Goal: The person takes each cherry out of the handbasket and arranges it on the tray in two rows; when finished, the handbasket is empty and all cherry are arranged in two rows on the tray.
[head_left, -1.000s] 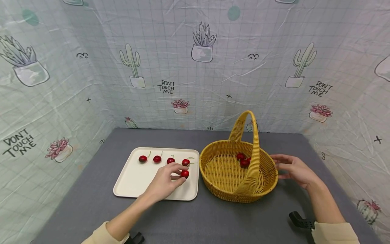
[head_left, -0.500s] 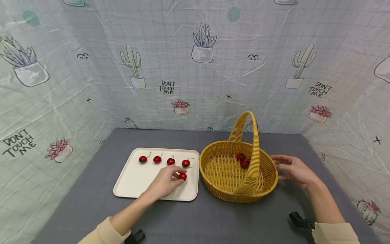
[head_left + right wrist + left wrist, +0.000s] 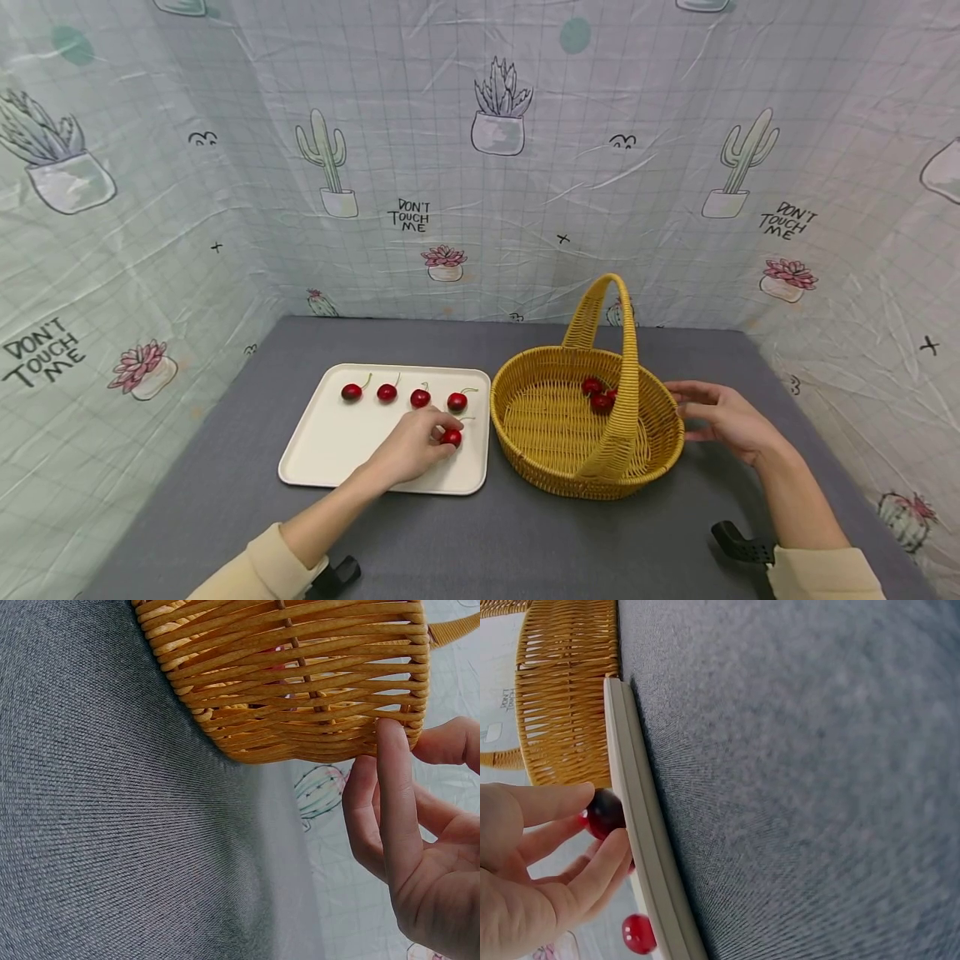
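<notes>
In the head view, my left hand (image 3: 412, 443) pinches a red cherry (image 3: 451, 437) low over the right part of a cream tray (image 3: 315, 450). The thumb and fingers hold this dark, glossy cherry (image 3: 605, 813) in the left wrist view, close behind the tray's rim (image 3: 641, 795). Several stemmed cherries stand in a row along the tray's far side, the rightmost cherry (image 3: 457, 402) just beyond my fingers. My right hand (image 3: 723, 417) holds the right rim of a yellow wicker basket (image 3: 525, 450); in the right wrist view its fingertips (image 3: 391, 731) touch the weave.
Several cherries (image 3: 601, 403) lie inside the basket, partly hidden by its tall arched handle (image 3: 628, 358). The basket stands close to the tray's right edge on a grey cloth surface (image 3: 465, 542). A patterned curtain (image 3: 525, 208) closes off the back and sides.
My left hand has shifted slightly toward me and down, with the pinched cherry. The right hand and the basket stay where they were.
</notes>
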`<state>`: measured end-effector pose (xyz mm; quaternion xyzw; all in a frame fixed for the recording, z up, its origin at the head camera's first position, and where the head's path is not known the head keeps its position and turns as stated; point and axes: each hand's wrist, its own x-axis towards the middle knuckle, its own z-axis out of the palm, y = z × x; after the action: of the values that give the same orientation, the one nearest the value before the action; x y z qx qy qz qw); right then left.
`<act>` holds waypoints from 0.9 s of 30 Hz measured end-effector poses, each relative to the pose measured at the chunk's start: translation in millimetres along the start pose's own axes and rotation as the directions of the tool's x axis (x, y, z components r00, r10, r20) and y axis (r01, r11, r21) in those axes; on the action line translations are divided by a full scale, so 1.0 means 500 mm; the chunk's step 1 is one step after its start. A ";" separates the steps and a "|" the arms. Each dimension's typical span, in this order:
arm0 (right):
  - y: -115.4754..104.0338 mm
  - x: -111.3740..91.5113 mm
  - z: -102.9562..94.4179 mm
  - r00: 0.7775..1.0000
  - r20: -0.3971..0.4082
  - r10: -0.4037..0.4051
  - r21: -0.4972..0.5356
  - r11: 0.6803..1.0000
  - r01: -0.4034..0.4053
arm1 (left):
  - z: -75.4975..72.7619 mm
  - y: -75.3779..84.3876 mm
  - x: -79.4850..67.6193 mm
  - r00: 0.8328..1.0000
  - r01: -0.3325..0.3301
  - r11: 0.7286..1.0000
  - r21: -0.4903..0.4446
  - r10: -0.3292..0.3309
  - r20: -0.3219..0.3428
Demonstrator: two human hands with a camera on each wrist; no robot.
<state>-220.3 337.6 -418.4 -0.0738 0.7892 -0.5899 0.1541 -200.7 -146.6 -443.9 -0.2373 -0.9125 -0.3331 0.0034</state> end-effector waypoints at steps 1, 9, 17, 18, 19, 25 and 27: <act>0.000 0.000 0.000 1.000 0.000 0.000 0.001 1.000 0.000 | 0.001 0.000 0.000 1.000 -0.001 1.000 0.004 0.001 0.003; 0.000 0.001 0.000 1.000 -0.003 0.003 0.002 1.000 -0.003 | 0.006 0.000 0.002 1.000 -0.022 1.000 0.009 0.022 0.007; 0.000 0.001 0.001 1.000 -0.009 0.012 0.002 1.000 -0.012 | 0.008 -0.005 0.006 1.000 -0.031 0.999 0.003 0.031 0.002; 0.000 0.001 0.002 1.000 -0.010 0.013 0.002 1.000 -0.013 | 0.008 -0.006 0.006 0.999 -0.034 0.999 0.003 0.034 0.001; -0.001 0.001 0.002 1.000 -0.010 0.014 0.002 1.000 -0.014 | 0.007 -0.006 0.006 0.999 -0.033 0.999 0.002 0.033 0.000; -0.002 0.000 0.003 1.000 -0.011 0.014 0.001 1.000 -0.014 | 0.007 -0.008 0.009 1.000 -0.011 1.000 0.003 0.011 0.007; -0.002 0.000 0.003 1.000 -0.011 0.013 0.000 1.000 -0.013 | 0.006 -0.009 0.010 1.000 -0.010 1.000 -0.003 0.010 0.011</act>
<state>-220.0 336.0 -417.6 -0.0652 0.7906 -0.5891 0.1536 -206.5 -145.5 -448.3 -0.2437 -0.9108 -0.3332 -0.0003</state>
